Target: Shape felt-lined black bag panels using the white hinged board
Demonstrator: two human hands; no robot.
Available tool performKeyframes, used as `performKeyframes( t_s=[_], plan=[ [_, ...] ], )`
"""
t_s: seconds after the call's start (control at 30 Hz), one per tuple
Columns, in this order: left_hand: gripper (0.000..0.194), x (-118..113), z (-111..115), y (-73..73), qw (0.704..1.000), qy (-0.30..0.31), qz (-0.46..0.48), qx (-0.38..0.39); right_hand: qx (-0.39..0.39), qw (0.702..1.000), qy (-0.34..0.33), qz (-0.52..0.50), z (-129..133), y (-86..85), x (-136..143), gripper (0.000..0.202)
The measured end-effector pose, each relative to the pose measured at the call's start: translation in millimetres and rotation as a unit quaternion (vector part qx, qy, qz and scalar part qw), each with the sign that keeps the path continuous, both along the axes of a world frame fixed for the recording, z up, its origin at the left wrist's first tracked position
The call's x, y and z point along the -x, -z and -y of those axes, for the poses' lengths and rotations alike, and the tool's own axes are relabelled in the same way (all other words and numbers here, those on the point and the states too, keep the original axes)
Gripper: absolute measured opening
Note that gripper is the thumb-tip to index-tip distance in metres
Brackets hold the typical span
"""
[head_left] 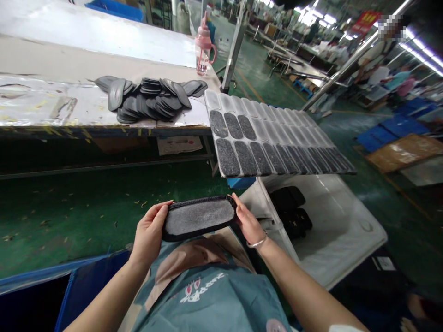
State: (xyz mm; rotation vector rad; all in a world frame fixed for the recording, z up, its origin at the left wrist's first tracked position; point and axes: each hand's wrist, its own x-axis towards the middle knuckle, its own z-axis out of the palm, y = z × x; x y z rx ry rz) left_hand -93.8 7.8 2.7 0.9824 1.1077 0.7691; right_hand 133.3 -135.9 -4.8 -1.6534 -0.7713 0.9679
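An oblong black fabric piece with rounded ends and a grey, fuzzy-looking centre is stretched level in front of my apron. My left hand pinches its left end, thumb on top. At the other end my right hand, with a bracelet at the wrist, grips the edge between thumb and fingers. Beyond the hands is a tilted board bearing rows of oblong patches, dark in the near rows and pale grey farther back. A heap of dark grey curved oval pads lies on the table's near edge.
A white bin at the right holds some black pieces. Blue bins stand at lower left. A pink-lidded cup is on the long table. People and workbenches appear in the right background.
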Motion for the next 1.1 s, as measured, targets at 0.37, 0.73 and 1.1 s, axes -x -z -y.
performKeyframes(
  t_s=[0.37, 0.73, 1.1],
  plan=[
    [0.046, -1, 0, 1.5, 1.000, 0.002, -0.020, -0.023, -0.005, 1.000, 0.026, 0.005, 1, 3.3, -4, 0.068],
    [0.048, -1, 3, -0.3, 0.998, -0.008, 0.042, 0.044, -0.021, 0.982, 0.092, -0.165, -15, 13.5, 7, 0.056],
    [0.053, 5, -11, 17.4, 0.996, 0.036, -0.080, -0.004, 0.017, 0.974, 0.030, -0.224, -37, -4.2, -21, 0.053]
  ],
)
